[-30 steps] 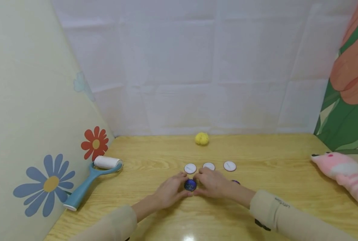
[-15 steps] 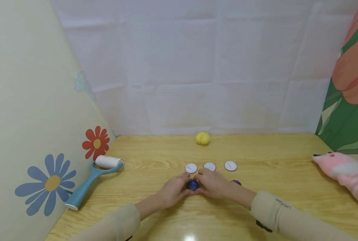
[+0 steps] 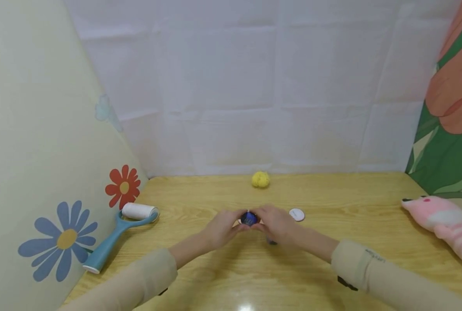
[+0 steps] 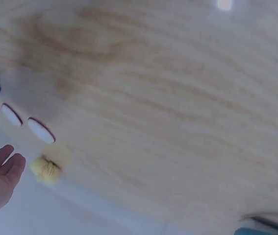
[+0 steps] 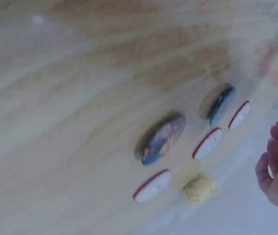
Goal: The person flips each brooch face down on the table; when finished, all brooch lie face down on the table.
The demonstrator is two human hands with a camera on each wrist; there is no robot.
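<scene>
Both hands hold a round dark-blue disc with a glossy face, above the table in the head view. My left hand pinches its left edge between fingers and thumb. Opposite it, my right hand grips the right edge. Below them, three white discs with reddish rims lie in a row, one white disc showing fully to the right. Nearer the person, a dark teal disc and a multicoloured disc rest on the table in the right wrist view. The hands hide part of the row in the head view.
A yellow ball of yarn sits at the table's back edge. On the left lies a blue-handled lint roller, and a pink plush toy is at the right. A white cloth hangs behind the wooden table.
Both hands have lifted the blue disc off the table, moving it up in the head view. It now overlaps the row of white discs there.
</scene>
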